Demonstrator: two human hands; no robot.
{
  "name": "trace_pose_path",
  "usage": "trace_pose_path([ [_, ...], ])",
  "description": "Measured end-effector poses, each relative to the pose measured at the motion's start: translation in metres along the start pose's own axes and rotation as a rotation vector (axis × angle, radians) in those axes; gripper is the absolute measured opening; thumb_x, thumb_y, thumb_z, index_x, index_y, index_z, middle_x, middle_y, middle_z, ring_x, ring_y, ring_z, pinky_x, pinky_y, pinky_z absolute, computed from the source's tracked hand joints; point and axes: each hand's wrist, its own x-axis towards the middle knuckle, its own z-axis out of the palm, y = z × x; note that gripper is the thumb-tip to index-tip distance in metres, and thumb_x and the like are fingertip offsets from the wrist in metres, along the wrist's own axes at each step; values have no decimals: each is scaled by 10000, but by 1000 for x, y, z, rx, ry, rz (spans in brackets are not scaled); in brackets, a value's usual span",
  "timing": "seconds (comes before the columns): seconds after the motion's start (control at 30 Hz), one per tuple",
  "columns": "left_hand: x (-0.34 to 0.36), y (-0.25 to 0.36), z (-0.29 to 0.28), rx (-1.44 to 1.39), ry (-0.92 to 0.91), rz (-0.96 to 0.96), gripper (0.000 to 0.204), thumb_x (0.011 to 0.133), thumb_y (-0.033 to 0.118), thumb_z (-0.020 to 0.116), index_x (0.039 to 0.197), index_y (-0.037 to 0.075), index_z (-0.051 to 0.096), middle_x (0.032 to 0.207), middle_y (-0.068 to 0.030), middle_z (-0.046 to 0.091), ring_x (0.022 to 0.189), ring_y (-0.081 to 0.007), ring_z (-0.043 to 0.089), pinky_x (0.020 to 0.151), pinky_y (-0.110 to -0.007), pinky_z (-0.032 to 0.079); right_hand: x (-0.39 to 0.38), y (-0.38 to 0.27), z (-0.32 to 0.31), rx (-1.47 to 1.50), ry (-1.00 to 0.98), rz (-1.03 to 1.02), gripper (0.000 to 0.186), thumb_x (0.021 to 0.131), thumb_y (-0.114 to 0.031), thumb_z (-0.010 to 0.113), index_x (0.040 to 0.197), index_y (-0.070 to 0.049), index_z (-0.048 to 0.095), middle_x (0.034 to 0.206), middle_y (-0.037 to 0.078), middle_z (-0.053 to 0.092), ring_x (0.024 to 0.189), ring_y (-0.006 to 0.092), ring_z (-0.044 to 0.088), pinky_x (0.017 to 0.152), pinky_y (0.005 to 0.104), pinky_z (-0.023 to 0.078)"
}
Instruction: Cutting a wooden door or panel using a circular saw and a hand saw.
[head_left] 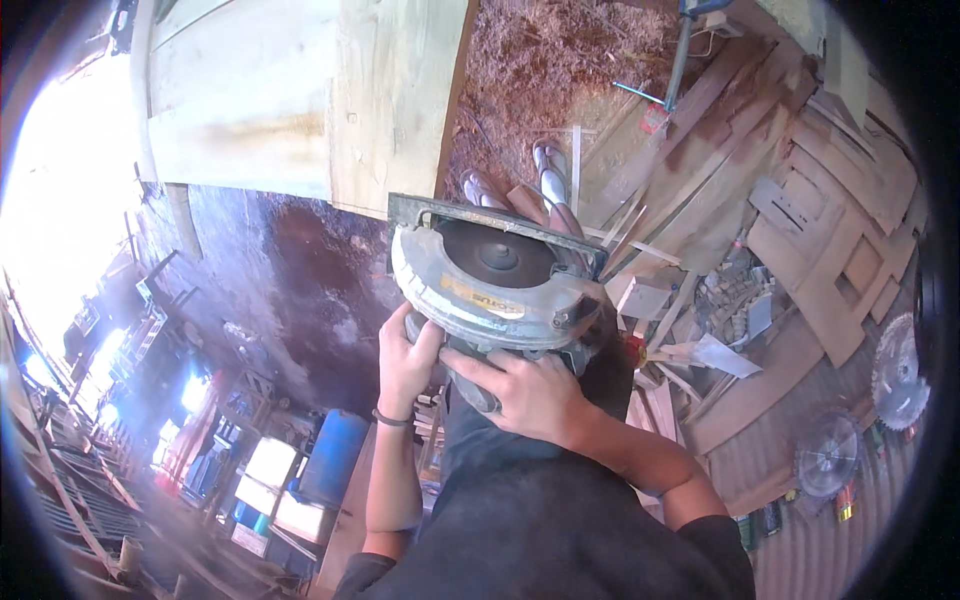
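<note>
A worn circular saw (470,310) with a grey curved guard is held up in front of my body, turned so its round dark blade side faces up. My left hand (408,355) is closed on the near left side of its body, fingers tucked under the guard. With fingers wrapped round the near side, my right hand (530,395) grips it a little further right. The saw's flat base plate (400,208) runs along the far side, close to the corner of a pale wooden board (385,110). Much of the saw's handle is hidden behind the guard and my hands.
Wood planks (690,150) and offcuts (735,300) lie on the right. A clamp bar (682,60) stands at the far right. Spare saw blades (828,455) hang on corrugated sheeting (800,560). A blue drum (335,455) is at the left. Feet in sandals (550,175) show beyond the saw.
</note>
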Motion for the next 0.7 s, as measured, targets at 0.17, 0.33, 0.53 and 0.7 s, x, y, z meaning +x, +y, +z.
trace_pose_path([
  [0.17,1,5,2,40,-38,-17,323,846,130,571,1070,-93,643,799,-83,696,718,-119,616,677,-287,501,-1,4,0,29,-17,19,768,699,-163,757,1423,-261,522,935,97,662,837,314,688,750,424,571],
  [0.33,2,2,1,-1,-25,9,310,857,125,559,1060,-93,644,815,-75,697,731,-110,608,677,-280,498,0,5,2,54,-37,17,766,710,-164,756,1431,-255,512,986,115,670,884,331,685,782,442,563],
  [0.53,3,-2,0,-46,-14,4,301,858,121,549,1041,-98,644,812,-74,692,722,-107,598,678,-276,496,3,4,2,75,-86,63,755,725,-169,760,1432,-249,507,1037,130,669,926,346,680,799,459,558],
  [0.7,6,-7,-3,-22,-4,42,284,857,116,540,1014,-96,645,800,-66,685,710,-97,592,654,-272,489,5,2,2,82,-100,68,763,716,-181,780,1427,-244,509,1072,134,664,941,354,678,799,459,560],
])
